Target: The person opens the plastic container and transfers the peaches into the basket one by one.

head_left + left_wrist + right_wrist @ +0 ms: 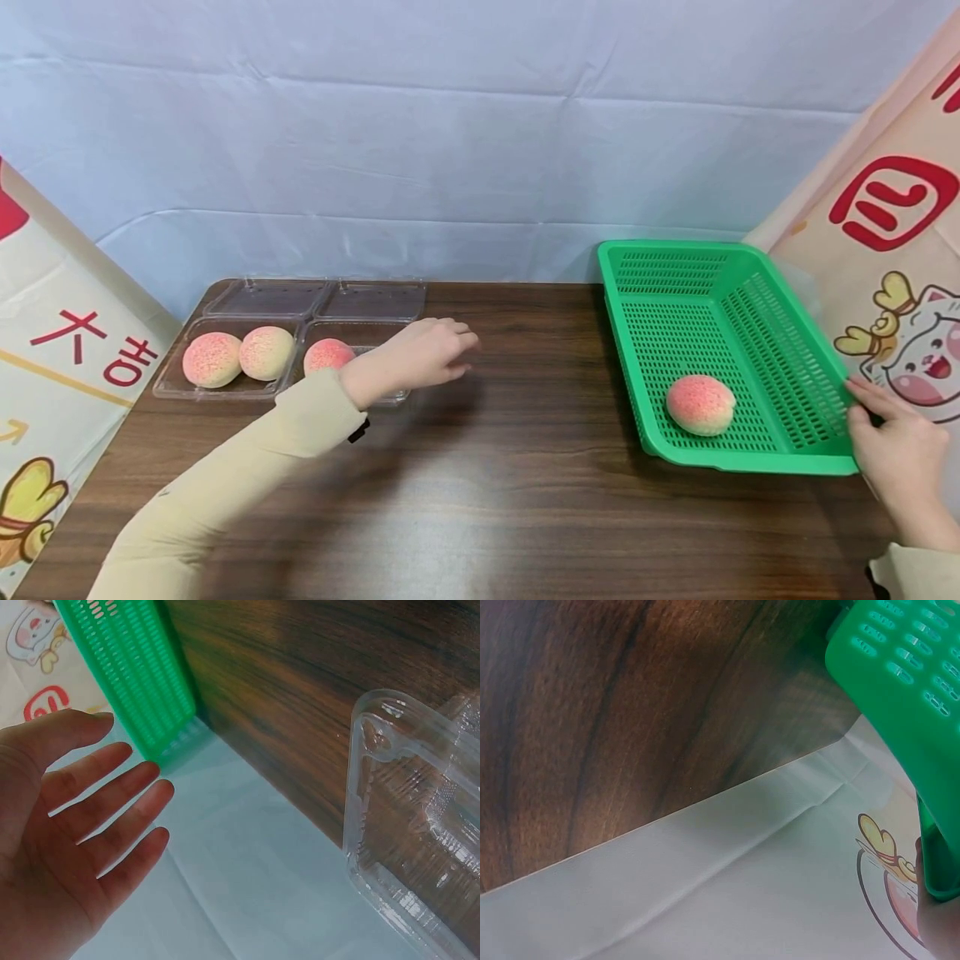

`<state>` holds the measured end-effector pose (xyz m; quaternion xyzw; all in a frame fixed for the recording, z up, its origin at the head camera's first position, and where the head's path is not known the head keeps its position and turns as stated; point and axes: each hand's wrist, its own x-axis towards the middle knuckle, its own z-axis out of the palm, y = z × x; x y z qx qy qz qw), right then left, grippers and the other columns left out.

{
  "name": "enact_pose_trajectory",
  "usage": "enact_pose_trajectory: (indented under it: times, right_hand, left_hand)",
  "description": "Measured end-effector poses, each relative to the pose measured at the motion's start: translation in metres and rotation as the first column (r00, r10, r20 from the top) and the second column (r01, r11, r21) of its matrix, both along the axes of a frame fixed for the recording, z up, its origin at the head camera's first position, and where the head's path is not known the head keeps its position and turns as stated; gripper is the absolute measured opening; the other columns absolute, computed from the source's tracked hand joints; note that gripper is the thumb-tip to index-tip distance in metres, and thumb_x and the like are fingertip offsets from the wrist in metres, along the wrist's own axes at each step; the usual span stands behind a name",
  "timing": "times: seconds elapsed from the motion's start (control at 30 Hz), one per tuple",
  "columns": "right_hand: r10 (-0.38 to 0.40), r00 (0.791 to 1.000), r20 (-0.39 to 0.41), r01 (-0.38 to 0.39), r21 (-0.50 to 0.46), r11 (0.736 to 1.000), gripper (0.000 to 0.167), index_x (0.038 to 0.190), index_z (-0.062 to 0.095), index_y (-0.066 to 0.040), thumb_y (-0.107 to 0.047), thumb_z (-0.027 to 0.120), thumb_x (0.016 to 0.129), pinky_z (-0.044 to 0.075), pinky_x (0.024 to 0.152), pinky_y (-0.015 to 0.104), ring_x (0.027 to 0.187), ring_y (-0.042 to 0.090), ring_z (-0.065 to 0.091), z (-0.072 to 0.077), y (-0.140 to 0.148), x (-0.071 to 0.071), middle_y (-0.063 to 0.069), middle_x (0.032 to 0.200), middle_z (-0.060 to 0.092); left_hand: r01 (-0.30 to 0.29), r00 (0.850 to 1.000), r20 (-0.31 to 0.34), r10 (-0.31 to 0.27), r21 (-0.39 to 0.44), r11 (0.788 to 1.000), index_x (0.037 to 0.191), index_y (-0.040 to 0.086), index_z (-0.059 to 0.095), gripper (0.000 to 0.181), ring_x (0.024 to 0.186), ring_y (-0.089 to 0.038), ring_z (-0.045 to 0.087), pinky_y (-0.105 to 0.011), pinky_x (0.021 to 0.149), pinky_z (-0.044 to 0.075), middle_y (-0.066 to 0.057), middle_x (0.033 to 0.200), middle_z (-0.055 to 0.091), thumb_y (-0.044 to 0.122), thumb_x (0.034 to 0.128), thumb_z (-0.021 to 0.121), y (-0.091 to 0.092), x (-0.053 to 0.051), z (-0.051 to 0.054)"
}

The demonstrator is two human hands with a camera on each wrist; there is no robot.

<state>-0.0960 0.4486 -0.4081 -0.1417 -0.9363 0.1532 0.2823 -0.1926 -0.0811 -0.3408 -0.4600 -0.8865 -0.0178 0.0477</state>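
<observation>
My left hand (420, 354) hovers over the right part of a clear plastic clamshell box (167, 385), its fingers loosely spread with nothing in them, as the left wrist view confirms. Two pink-and-cream peaches (212, 360) lie side by side in the box's left compartment. Another peach (327, 353) sits in the right compartment, partly behind my left forearm. On the right, my right hand (900, 446) grips the right rim of a green plastic basket (750, 461), thumb on the inner side. One peach (701, 405) rests on the basket floor near its front.
A dark wooden table (510, 500) lies under everything. Pale cloth (480, 150) hangs behind its back edge. Printed sheets with red characters and cartoon figures stand at the left (67, 358) and right (892, 250). The box's two lids (371, 300) are folded back.
</observation>
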Motion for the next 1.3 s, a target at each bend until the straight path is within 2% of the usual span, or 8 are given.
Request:
enact_pose_trajectory:
  times: [0.2, 0.47, 0.53, 0.7, 0.9, 0.97, 1.2, 1.3]
  right_hand:
    - [-0.005, 1.0, 0.03, 0.005, -0.004, 1.0, 0.032, 0.111, 0.06, 0.009, -0.001, 0.043, 0.086, 0.02, 0.057, 0.016, 0.116, 0.034, 0.049, 0.021, -0.02, 0.005, 0.021, 0.119, 0.055]
    - [-0.019, 0.998, 0.058, 0.021, -0.02, 1.0, 0.033, 0.114, 0.059, 0.007, -0.002, 0.043, 0.087, 0.018, 0.055, 0.017, 0.117, 0.031, 0.048, 0.024, -0.022, 0.006, 0.019, 0.121, 0.055]
    - [-0.022, 0.998, 0.067, 0.024, -0.028, 0.999, 0.033, 0.114, 0.059, 0.008, -0.002, 0.043, 0.087, 0.025, 0.065, 0.015, 0.119, 0.031, 0.046, 0.024, -0.022, 0.005, 0.02, 0.122, 0.053]
    - [-0.019, 0.997, 0.068, 0.021, -0.034, 0.999, 0.034, 0.115, 0.058, 0.009, -0.001, 0.042, 0.087, 0.032, 0.087, 0.032, 0.122, 0.031, 0.043, 0.022, -0.023, 0.006, 0.02, 0.123, 0.052]
    - [-0.005, 1.0, 0.022, 0.005, -0.009, 1.0, 0.036, 0.114, 0.059, 0.007, -0.005, 0.04, 0.086, 0.03, 0.072, 0.037, 0.118, 0.031, 0.047, 0.013, -0.016, 0.004, 0.016, 0.123, 0.053]
    - [-0.005, 1.0, 0.019, 0.005, -0.009, 1.0, 0.036, 0.114, 0.059, 0.007, -0.005, 0.04, 0.086, 0.03, 0.071, 0.035, 0.117, 0.031, 0.048, 0.013, -0.016, 0.004, 0.016, 0.123, 0.054]
    - [-0.012, 0.999, 0.04, 0.012, -0.016, 1.0, 0.033, 0.112, 0.061, 0.006, -0.003, 0.044, 0.086, 0.022, 0.072, 0.014, 0.12, 0.027, 0.046, 0.023, -0.022, 0.006, 0.018, 0.12, 0.055]
    - [-0.016, 0.999, 0.046, 0.017, -0.021, 1.0, 0.032, 0.113, 0.061, 0.006, -0.003, 0.044, 0.086, 0.022, 0.074, 0.013, 0.119, 0.028, 0.046, 0.023, -0.023, 0.006, 0.018, 0.121, 0.055]
  left_hand:
    - [-0.013, 1.0, 0.006, 0.013, 0.022, 1.0, 0.102, 0.007, 0.063, 0.023, 0.086, -0.02, 0.06, -0.035, 0.075, 0.048, -0.004, 0.095, 0.063, 0.021, 0.083, 0.064, -0.005, 0.001, 0.003]
    - [-0.026, 1.0, 0.011, 0.025, 0.056, 0.998, 0.102, 0.007, 0.064, 0.023, 0.085, -0.019, 0.06, -0.034, 0.076, 0.048, -0.003, 0.093, 0.062, 0.019, 0.0825, 0.064, -0.012, 0.002, 0.004]
    - [-0.03, 1.0, 0.011, 0.03, 0.058, 0.998, 0.102, 0.007, 0.064, 0.023, 0.085, -0.019, 0.06, -0.034, 0.077, 0.048, -0.003, 0.093, 0.062, 0.019, 0.0823, 0.064, -0.014, 0.001, 0.003]
    - [-0.044, 0.999, 0.012, 0.044, 0.068, 0.997, 0.102, 0.007, 0.065, 0.023, 0.089, -0.021, 0.06, -0.035, 0.08, 0.047, -0.004, 0.094, 0.062, 0.019, 0.082, 0.065, -0.02, 0.001, 0.003]
    - [-0.085, 0.996, 0.042, 0.083, 0.065, 0.994, 0.102, 0.007, 0.065, 0.023, 0.087, -0.021, 0.06, -0.036, 0.077, 0.048, -0.004, 0.093, 0.062, 0.018, 0.0823, 0.065, -0.028, 0.001, 0.003]
    - [-0.099, 0.994, 0.055, 0.096, 0.063, 0.993, 0.103, 0.007, 0.065, 0.023, 0.087, -0.021, 0.06, -0.036, 0.077, 0.048, -0.005, 0.094, 0.062, 0.018, 0.0825, 0.065, -0.03, 0.001, 0.003]
    - [-0.113, 0.992, 0.057, 0.109, 0.067, 0.991, 0.101, 0.007, 0.065, 0.022, 0.085, -0.021, 0.059, -0.036, 0.075, 0.048, -0.006, 0.093, 0.062, 0.018, 0.0818, 0.066, -0.038, 0.0, 0.0]
    - [-0.115, 0.992, 0.055, 0.111, 0.069, 0.991, 0.101, 0.007, 0.065, 0.022, 0.084, -0.02, 0.059, -0.036, 0.074, 0.048, -0.006, 0.093, 0.062, 0.017, 0.0815, 0.066, -0.04, 0.0, -0.001]
